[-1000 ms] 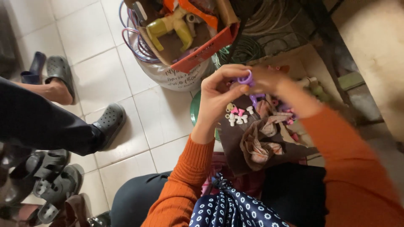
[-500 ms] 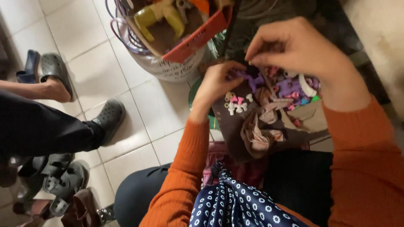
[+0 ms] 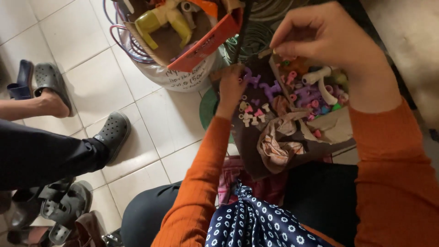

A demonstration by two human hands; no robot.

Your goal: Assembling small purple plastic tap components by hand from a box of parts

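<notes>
Reaching my left hand [image 3: 231,89] into the plastic pieces [image 3: 292,98], fingers spread; my right hand [image 3: 327,36], just above them, pinches something small.

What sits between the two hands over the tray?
Head view: between the left hand and right hand lie purple plastic connector pieces on the dark tray.

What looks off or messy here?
Small plastic fittings lie loose in mixed colours on a dark board, with a crumpled cloth among them. Left hand is in the pile; right hand pinches above. No visible damage.
</notes>
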